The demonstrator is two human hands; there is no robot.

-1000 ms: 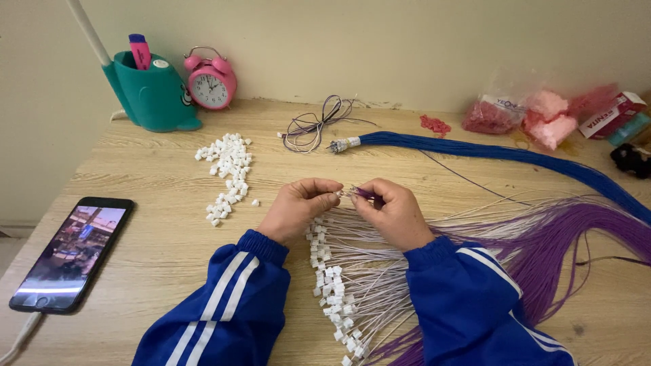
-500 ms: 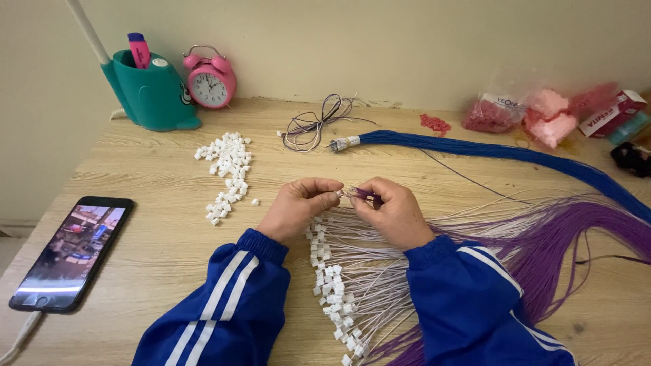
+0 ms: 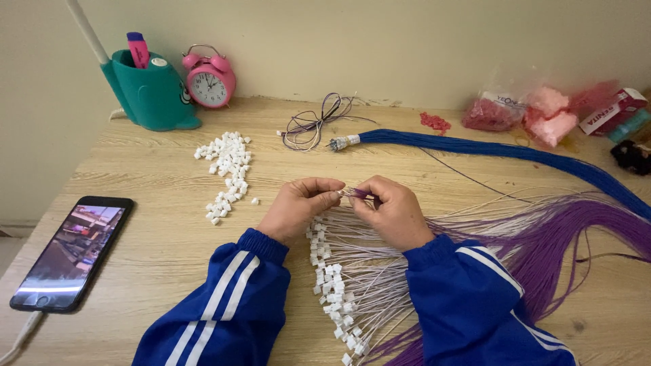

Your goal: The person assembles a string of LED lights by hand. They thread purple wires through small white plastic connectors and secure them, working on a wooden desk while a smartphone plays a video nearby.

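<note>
My left hand (image 3: 298,207) and my right hand (image 3: 388,210) meet over the middle of the wooden table (image 3: 156,183), fingertips pinched together. Between them runs a thin purple and white wire (image 3: 357,194); the right hand grips it, and the left pinches its end, where I cannot make out a connector. Under my hands lies a fan of wires with small white connectors (image 3: 336,281) on their ends. A loose pile of white connectors (image 3: 227,169) sits to the left of my left hand. The wires trail right into a purple bundle (image 3: 563,237).
A phone (image 3: 71,251) with a lit screen lies at the left front, cable attached. At the back stand a teal holder (image 3: 149,91) and a pink alarm clock (image 3: 210,80). A blue wire bundle (image 3: 488,149), a loose wire coil (image 3: 315,122) and pink bags (image 3: 542,112) lie at the back right.
Both hands stay pinched together at the same spot; only the fingers shift slightly on the wire.
</note>
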